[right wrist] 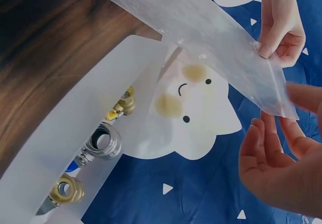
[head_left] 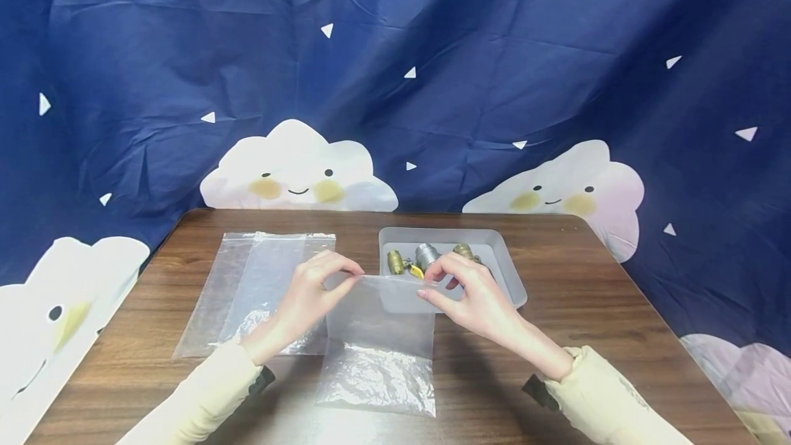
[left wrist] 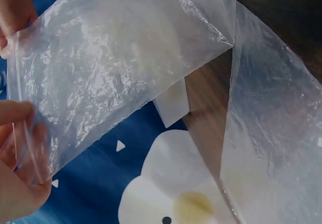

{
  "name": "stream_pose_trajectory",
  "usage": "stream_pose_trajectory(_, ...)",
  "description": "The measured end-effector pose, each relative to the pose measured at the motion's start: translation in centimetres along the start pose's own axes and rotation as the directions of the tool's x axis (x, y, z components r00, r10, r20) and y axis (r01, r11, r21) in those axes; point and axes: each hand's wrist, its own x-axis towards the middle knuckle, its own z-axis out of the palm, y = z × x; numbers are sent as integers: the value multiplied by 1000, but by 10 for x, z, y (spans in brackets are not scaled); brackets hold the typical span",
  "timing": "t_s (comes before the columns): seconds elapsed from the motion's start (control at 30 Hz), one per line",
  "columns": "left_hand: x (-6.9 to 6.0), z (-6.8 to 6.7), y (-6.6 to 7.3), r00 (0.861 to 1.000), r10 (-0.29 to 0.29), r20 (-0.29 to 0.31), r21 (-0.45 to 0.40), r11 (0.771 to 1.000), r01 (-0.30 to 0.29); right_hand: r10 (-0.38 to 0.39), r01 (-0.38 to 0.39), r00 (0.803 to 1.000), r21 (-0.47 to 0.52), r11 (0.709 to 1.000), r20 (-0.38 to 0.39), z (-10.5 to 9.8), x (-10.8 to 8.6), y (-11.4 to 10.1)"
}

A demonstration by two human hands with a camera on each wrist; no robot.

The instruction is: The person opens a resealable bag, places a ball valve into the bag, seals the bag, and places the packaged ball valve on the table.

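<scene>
A clear zip-lock bag [head_left: 382, 369] hangs by its top edge between both hands, over the near middle of the table. My left hand [head_left: 316, 288] pinches the left part of that edge between thumb and fingertips. At the other end of the edge, my right hand [head_left: 472, 295] pinches the corner, its remaining fingers bent. The bag [left wrist: 105, 58] looks flat, with nothing visible inside. In the right wrist view, the zip strip of the bag [right wrist: 221, 43] runs between the two hands.
Behind the right hand stands a pale grey tray [head_left: 509, 280] holding a brass valve [head_left: 395, 263], a silver valve [head_left: 426, 255] and another brass valve [head_left: 463, 250]. Overlapping clear bags [head_left: 213, 294] lie left on the wooden table [head_left: 568, 273]. A blue cloud-print cloth [head_left: 371, 53] hangs behind.
</scene>
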Motion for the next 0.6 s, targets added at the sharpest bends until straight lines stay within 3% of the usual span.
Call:
stream_pose_trajectory(0.3, 0, 1, 5, 996, 83, -25, 56, 995, -81, -7, 7, 1000, 3, 1000, 19, -2, 10, -4)
stream_pose_trajectory(0.6, -1, 2, 10, 996, 89, -3, 30, 996, -89, -39, 37, 993, 16, 999, 108, -6, 12, -8)
